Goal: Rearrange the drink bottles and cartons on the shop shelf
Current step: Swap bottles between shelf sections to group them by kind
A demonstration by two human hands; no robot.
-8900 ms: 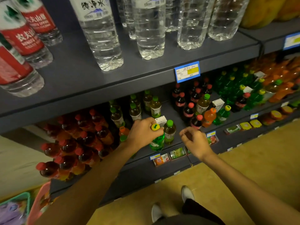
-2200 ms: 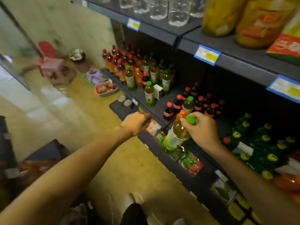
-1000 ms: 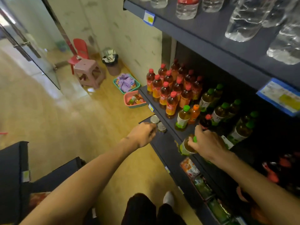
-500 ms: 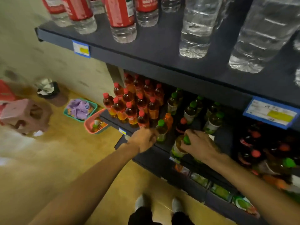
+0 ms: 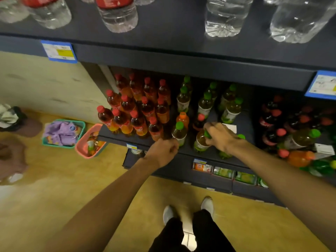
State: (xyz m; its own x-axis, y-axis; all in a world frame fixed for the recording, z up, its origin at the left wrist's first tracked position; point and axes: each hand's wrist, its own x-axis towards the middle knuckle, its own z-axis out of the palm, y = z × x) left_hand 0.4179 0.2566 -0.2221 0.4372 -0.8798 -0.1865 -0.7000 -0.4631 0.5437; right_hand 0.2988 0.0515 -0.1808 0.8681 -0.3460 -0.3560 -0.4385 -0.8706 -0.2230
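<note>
On shelf (image 5: 181, 153), right hand (image 5: 221, 138) grips 1 green-capped bottle (image 5: 201, 141).

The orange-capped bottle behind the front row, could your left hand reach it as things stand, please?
Probably not directly: the left hand sits at the shelf edge, and a green-capped bottle stands right in front of the orange-capped bottle.

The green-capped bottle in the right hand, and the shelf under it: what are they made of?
The green-capped bottle looks like clear glossy plastic: amber drink shows through, with a paper-like label. The shelf looks like painted metal, dark and matte, though that is less certain. The right hand grips the bottle's neck.
</note>
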